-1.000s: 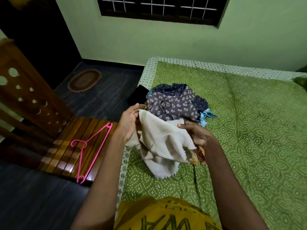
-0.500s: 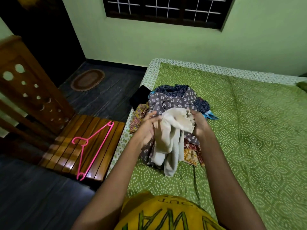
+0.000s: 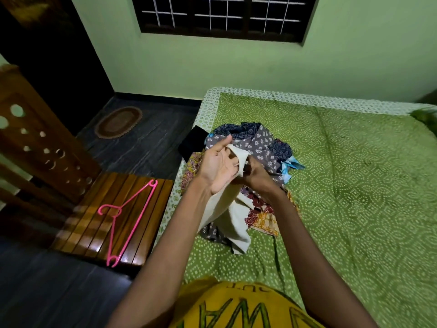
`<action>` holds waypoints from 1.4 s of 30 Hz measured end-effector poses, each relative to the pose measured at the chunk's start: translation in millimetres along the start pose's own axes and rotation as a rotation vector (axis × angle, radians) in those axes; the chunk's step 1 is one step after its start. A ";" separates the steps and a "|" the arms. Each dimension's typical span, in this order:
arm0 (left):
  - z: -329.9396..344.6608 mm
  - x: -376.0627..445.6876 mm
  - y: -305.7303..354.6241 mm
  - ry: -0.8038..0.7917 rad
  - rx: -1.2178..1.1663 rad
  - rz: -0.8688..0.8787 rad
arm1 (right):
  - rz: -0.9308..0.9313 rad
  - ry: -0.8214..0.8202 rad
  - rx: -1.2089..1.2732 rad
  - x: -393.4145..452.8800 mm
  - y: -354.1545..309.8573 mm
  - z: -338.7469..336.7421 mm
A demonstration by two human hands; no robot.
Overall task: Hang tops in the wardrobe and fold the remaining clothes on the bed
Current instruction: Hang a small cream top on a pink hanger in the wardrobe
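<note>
Cream cloth point(image 3: 228, 210) was held up over pile of clothes point(image 3: 256, 147) near left edge of bed point(image 3: 354, 185). Right hand point(image 3: 257, 177) pinched cloth's top fold; left hand point(image 3: 218, 165) had fingers tucked into it, thumb raised. Lower end draped onto pile. Risks: slack cloth could slip from light hold, snag garments beneath, drag them off bed edge. Pink hanger point(image 3: 125, 216) lay on wooden bench point(image 3: 89, 233), well apart.

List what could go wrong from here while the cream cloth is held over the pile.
The cream cloth hangs bunched from both hands; the left hand has loose fingers, so the cloth may slip onto the clothes pile. Its lower end drapes on the pile, so lifting could drag garments toward the bed edge. The pink hanger lies off on the wooden bench, needing a reach.
</note>
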State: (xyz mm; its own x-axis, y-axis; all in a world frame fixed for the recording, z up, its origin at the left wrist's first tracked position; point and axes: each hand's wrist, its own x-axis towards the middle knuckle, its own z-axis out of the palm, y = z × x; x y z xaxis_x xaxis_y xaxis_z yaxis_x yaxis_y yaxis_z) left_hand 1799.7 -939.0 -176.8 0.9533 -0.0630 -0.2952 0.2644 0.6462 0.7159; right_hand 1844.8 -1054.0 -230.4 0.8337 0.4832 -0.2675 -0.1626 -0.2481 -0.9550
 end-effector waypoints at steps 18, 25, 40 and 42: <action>-23.5 16.0 -1.1 0.187 1.184 0.507 | -0.126 0.130 0.143 1.2 -8.7 -45.5; -13.1 8.8 11.7 0.309 1.013 0.705 | 0.141 -0.144 -0.310 -1.5 90.1 -51.6; -76.2 -26.5 42.6 0.701 1.341 0.661 | -0.166 0.213 -0.202 -4.9 8.9 -82.5; -79.6 -27.4 46.5 0.668 1.375 0.626 | -0.127 0.186 -0.444 0.0 4.5 -93.7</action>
State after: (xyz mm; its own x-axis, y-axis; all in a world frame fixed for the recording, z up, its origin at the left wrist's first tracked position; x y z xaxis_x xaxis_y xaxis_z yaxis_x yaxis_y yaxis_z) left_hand 1774.3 -846.7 -185.8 0.8236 0.4847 0.2945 0.1572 -0.6941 0.7025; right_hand 1893.6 -1133.8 -222.6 0.9190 0.3848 -0.0862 0.1534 -0.5502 -0.8209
